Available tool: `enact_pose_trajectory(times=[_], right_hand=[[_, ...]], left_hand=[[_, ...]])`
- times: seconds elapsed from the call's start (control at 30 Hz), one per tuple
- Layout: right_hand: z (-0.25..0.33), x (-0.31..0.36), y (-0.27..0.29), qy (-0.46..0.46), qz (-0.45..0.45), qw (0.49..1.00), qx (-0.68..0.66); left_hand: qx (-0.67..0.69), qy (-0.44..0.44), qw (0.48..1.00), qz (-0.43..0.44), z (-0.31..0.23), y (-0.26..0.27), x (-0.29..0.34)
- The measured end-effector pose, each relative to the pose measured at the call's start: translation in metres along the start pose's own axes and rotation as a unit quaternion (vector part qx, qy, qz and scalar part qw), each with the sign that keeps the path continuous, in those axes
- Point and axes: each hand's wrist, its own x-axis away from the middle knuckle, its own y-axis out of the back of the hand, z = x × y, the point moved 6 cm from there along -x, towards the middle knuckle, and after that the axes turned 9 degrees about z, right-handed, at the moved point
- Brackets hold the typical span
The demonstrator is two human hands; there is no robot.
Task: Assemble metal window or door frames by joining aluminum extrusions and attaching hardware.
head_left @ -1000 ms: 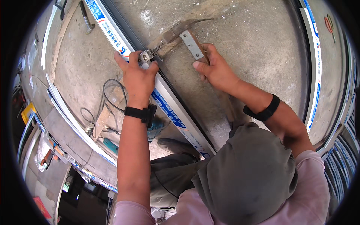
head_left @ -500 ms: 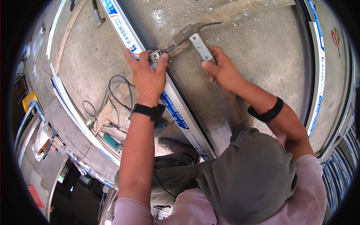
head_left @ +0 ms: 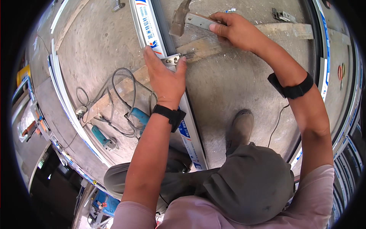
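My right hand (head_left: 236, 31) is closed around a claw hammer (head_left: 180, 19), raised over the floor to the far side of the left hand. A flat grey strip with holes runs along its handle. My left hand (head_left: 166, 84) holds a small silver metal bracket (head_left: 171, 60) against a long aluminium profile (head_left: 151, 28), thumb on one side and fingers on the other. The bracket has round holes, and thin metal prongs stick out past the thumb. White and blue printed film covers the profile, which has a dark edge. Fingertips of the right hand are partly hidden behind the handle.
Two teal power tools (head_left: 100, 136) with tangled black cords lie left of my left arm. Wooden strips (head_left: 284, 31) lie under the profile. A second metal bracket (head_left: 284, 15) and red-handled pliers (head_left: 340, 72) are at right. More profiles (head_left: 57, 76) line both sides.
The hammer has swung up and away from the bracket, and its head has turned. My left hand still holds the bracket on the profile. The view has shifted, showing a boot and another bracket.
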Motion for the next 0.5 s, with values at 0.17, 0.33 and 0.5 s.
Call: enact_pose_trajectory(times=[0.17,0.33,0.5], right_hand=[[0.016,-0.02,-0.013,-0.032,0.128,0.991,0.014],[0.017,-0.033,0.006,-0.056,0.103,0.993,-0.034],[0.039,-0.041,-0.011,-0.064,0.208,0.974,0.065]], left_hand=[[0.006,0.014,1.0,0.008,0.001,-0.001,0.0],[0.004,0.008,1.0,0.013,-0.002,-0.002,-0.004],[0.017,0.012,1.0,0.016,0.003,-0.003,-0.001]])
